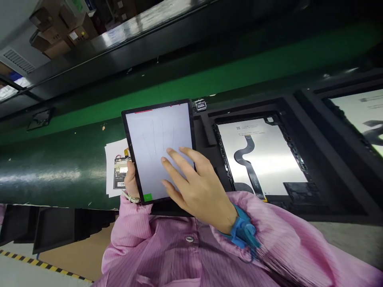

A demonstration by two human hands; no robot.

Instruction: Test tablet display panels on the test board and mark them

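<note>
Left grip [131,182]: closed on tablet's [154,143] lower-left edge | Right grip [197,186]: fingers spread wide over tablet's face | Tablet: between grips, tilted | Risk: tablet may slip if finger pressure overcomes the one-edge hold

A long green bench [44,171] holds some white paper sheets [110,171]. A big black tray [312,139] sits right of the paper. Left of the paper, farther back, lies a flat dark plate [38,119].
</note>
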